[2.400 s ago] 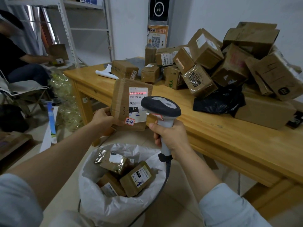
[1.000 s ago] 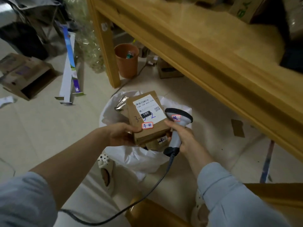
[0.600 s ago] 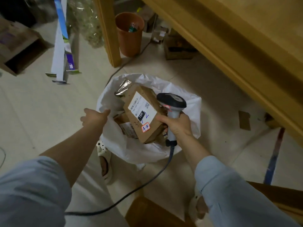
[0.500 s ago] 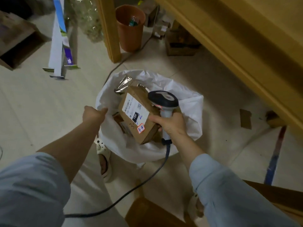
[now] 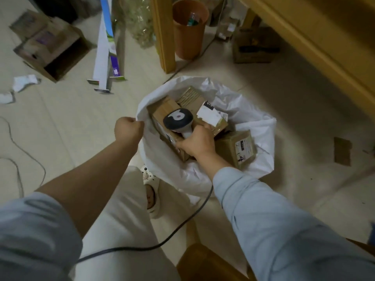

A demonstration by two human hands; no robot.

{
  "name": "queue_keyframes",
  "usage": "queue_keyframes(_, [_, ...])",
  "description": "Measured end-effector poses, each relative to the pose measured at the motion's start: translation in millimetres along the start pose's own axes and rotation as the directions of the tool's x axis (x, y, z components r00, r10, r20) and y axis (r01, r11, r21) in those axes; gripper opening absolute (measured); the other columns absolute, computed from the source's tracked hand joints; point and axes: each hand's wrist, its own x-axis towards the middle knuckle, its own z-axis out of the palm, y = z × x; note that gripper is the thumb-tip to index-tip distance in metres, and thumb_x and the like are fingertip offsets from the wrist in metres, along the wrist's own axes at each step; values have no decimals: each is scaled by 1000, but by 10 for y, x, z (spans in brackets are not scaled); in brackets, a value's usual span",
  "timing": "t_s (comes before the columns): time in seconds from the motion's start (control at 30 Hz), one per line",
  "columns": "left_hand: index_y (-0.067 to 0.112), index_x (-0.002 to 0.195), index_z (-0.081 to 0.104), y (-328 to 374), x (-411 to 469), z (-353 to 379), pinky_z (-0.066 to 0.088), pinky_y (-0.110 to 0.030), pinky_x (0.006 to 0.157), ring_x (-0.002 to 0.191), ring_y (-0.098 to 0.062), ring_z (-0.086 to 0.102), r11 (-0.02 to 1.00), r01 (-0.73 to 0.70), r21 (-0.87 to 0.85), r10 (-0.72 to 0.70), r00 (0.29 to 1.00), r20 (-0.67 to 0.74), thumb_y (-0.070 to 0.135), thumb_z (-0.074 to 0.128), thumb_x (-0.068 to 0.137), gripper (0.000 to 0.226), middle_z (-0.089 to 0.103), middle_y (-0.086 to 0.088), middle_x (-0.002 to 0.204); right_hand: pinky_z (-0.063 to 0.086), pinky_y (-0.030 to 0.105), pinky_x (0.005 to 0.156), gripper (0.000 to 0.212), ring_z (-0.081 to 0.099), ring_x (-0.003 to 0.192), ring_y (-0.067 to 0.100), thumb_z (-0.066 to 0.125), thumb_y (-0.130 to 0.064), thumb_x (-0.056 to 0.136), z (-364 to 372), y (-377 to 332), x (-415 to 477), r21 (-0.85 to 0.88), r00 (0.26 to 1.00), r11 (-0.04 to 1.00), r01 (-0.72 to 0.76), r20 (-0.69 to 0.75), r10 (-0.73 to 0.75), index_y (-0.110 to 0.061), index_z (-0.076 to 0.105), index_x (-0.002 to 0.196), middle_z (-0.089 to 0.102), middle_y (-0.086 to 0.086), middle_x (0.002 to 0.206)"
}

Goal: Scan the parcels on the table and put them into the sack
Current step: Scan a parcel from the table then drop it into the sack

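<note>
Half a second before, the scanned parcel (image 5: 159,107) had leaned label-up in the mouth of the sack (image 5: 257,126). Now it lay lower among the other boxes, its label out of sight. The left grip (image 5: 128,129) had closed on the sack's rim, pinching it and holding it wide. The right grip (image 5: 197,141) stayed clenched round the scanner (image 5: 178,119) handle (knuckles against the parcel, seemingly nudging it down). That parcel looked as good as bagged; the table (image 5: 304,37) would likely be next.

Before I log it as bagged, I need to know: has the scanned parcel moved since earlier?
Yes. The parcel went down into the sack, beneath the scanner, leaving the left hand.
</note>
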Motion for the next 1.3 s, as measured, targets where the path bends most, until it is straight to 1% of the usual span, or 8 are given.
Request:
queue_keyframes(0.13, [6, 58, 44, 99, -33, 59, 28, -32, 57, 67, -22, 34, 997, -3, 73, 2, 1000, 20, 10, 55, 70, 17, 33, -11, 63, 53, 24, 54, 53, 63, 68, 16, 82, -24, 73, -163, 77, -25, 415, 981, 897, -154, 171, 89, -2, 59, 115, 65, 11, 104])
queue_keyframes(0.2, [5, 64, 53, 134, -13, 133, 30, -34, 60, 66, -22, 36, 996, -19, 88, 17, 1000, 25, 19, 48, 56, 17, 36, -13, 67, 54, 27, 54, 32, 60, 58, 15, 78, -17, 76, -299, 291, -80, 586, 977, 784, -204, 72, 200, -8, 62, 103, 67, 7, 85])
queue_keyframes(0.37, [-1, 99, 63, 206, 37, 397, 48, -37, 75, 86, -34, 57, 995, 11, 104, -10, 1000, -4, 39, 61, 80, 44, 58, -18, 93, 55, 30, 65, 32, 65, 68, 19, 80, -18, 69, -578, 1185, -34, 906, 756, 328, -267, -14, 655, -9, 66, 96, 70, 8, 84])
queue_keyframes(0.47, [4, 121, 55, 226, 34, 571, 49, -40, 87, 106, -38, 57, 986, 1, 164, 7, 999, -45, 39, 65, 81, 54, 57, -19, 119, 54, 36, 76, 44, 67, 82, 27, 78, -26, 60, -539, 1707, -10, 929, 703, 150, -338, 144, 697, -10, 66, 99, 71, 12, 97])
queue_keyframes(0.57, [6, 128, 48, 297, 24, 674, 50, -44, 91, 113, -37, 55, 971, 48, 235, -34, 997, -62, 40, 71, 79, 64, 52, -18, 126, 46, 29, 72, 14, 57, 82, 22, 59, -15, 90, -518, 1836, -191, 917, 679, 42, -397, 263, 686, -7, 58, 102, 59, 7, 89])
queue_keyframes(0.67, [6, 129, 44, 377, 35, 721, 51, -48, 92, 114, -37, 54, 952, 119, 281, -110, 993, -49, 39, 79, 72, 75, 50, -18, 128, 46, 31, 60, 18, 58, 74, 23, 58, -10, 90, -396, 2004, -236, 928, 680, -87, -363, 328, 656, -8, 59, 107, 61, 9, 85])
queue_keyframes(1.13, [2, 121, 49, 445, -23, 845, 46, -33, 76, 106, -31, 55, 957, 85, 278, -71, 996, -61, 21, 74, 82, 51, 53, -17, 114, 47, 40, 60, 14, 58, 76, 27, 67, -20, 86, -299, 2311, -122, 870, 625, -256, -422, 484, 613, -13, 55, 88, 59, 10, 86])
queue_keyframes(1.3, [-2, 114, 57, 442, -29, 757, 51, -40, 83, 106, -37, 59, 943, 61, 326, -42, 997, -66, 22, 69, 85, 40, 59, -21, 114, 50, 31, 67, 17, 63, 74, 20, 65, -12, 87, -371, 2236, -81, 952, 706, -79, -295, 273, 653, -11, 60, 104, 67, 7, 94])
